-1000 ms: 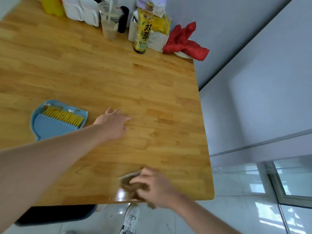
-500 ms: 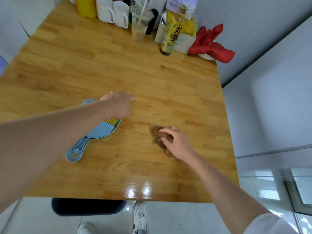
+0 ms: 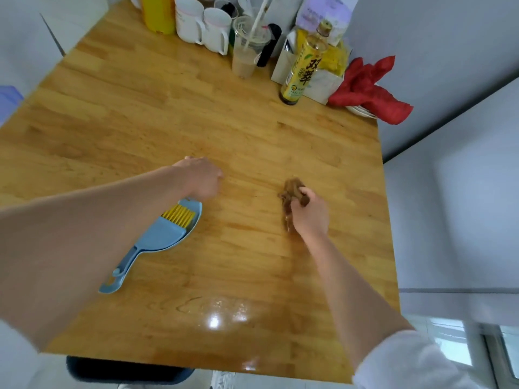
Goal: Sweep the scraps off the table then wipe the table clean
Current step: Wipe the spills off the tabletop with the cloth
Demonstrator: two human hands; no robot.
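Right hand [image 3: 310, 213] slid rag [image 3: 292, 192] farther up table [image 3: 140, 122].

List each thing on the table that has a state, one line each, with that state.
brown rag: bunched, gripped by the right hand, on the wood.
left hand: resting on the table, holding nothing.
blue dustpan: lying flat, yellow brush in it.
plastic cup: upright, partly full, straw in.
yellow bottle: upright, capped.
white mugs: upright, side by side.
red cloth: crumpled on a plate.
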